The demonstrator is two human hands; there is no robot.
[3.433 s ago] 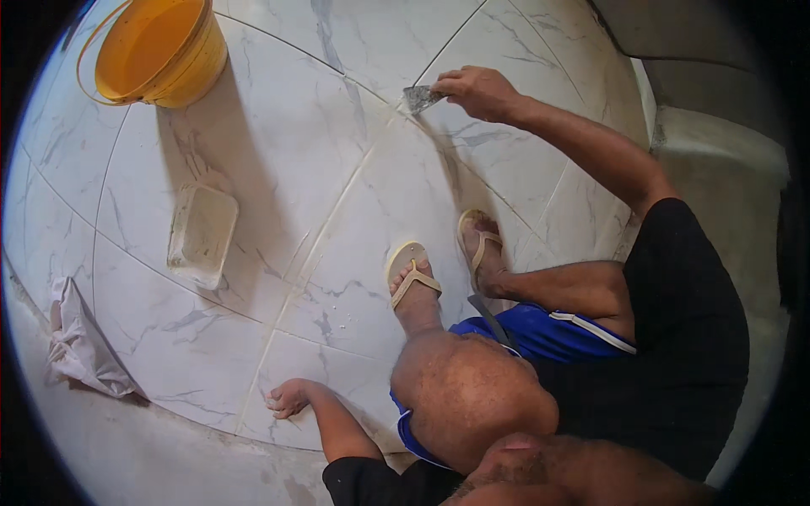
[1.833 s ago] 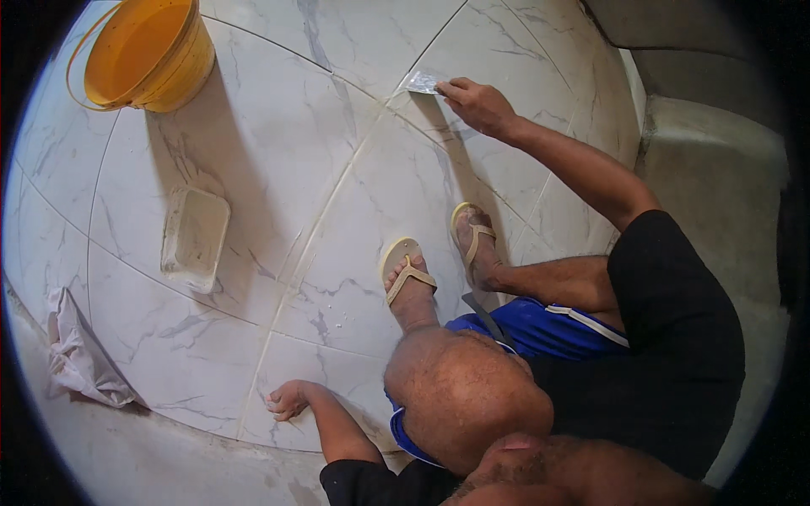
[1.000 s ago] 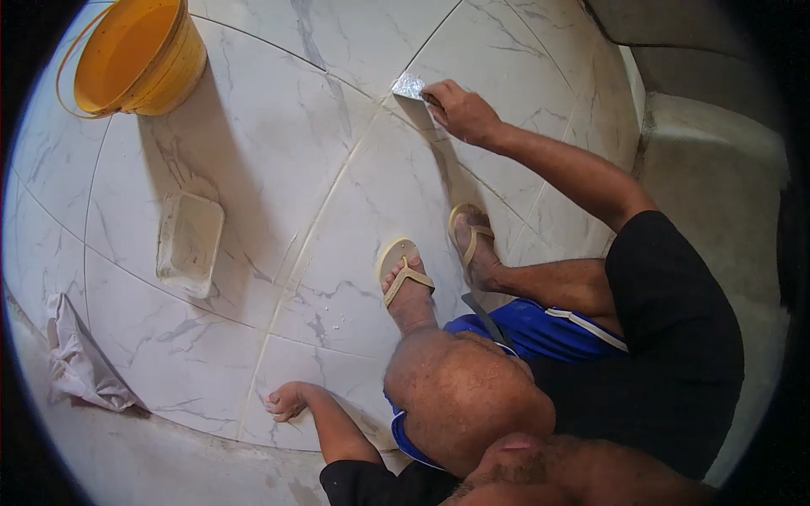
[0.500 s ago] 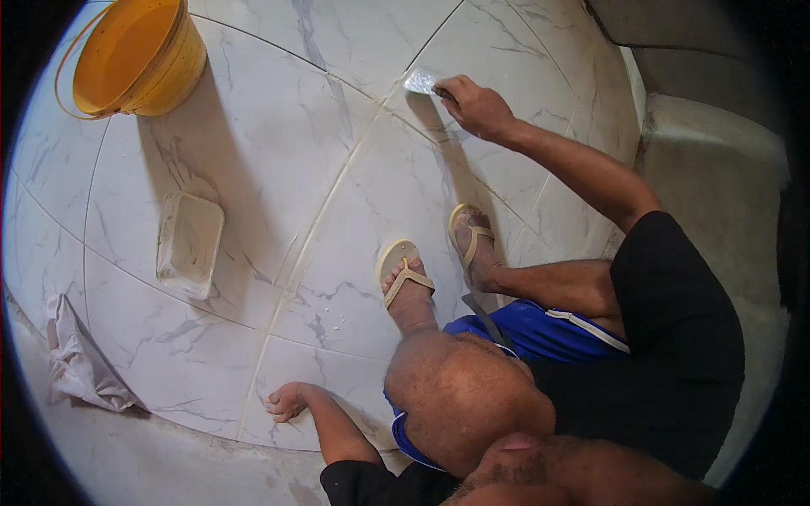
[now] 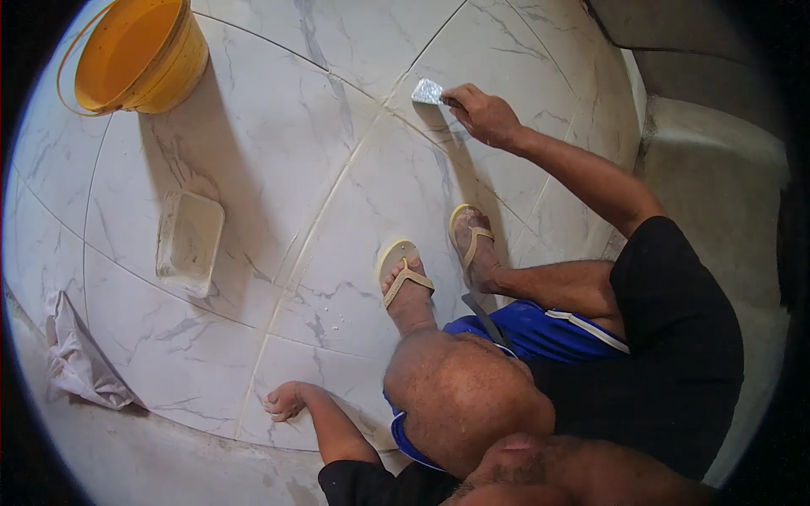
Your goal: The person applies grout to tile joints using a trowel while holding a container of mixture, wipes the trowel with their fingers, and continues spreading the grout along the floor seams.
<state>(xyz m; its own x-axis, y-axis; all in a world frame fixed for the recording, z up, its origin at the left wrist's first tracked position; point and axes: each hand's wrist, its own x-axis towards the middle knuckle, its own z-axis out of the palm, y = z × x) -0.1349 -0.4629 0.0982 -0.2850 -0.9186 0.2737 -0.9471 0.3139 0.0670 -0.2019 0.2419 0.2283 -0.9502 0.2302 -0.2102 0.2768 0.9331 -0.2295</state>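
Note:
In my right hand (image 5: 485,116) is a putty knife (image 5: 429,91), its dark handle gripped and its flat, shiny blade pointing left. The blade is close to where several grout lines (image 5: 386,103) meet on the white marble-patterned floor tiles (image 5: 337,253); whether it touches the floor I cannot tell. My left hand (image 5: 287,401) is down by the tile at lower left, next to the long pale grout line. Its fingers are curled in, and what they hold, if anything, is hidden.
A yellow bucket (image 5: 160,76) stands at upper left. Below it sits a white rectangular tub (image 5: 191,240) with residue inside. A pale crumpled cloth (image 5: 80,358) lies at the far left edge. My sandalled feet (image 5: 407,278) are mid-floor, with small white crumbs nearby. A grey ledge (image 5: 709,152) runs along the right.
My right hand has shifted slightly right and down with the putty knife, and the blade has moved away from the grout junction. My left hand stays in place.

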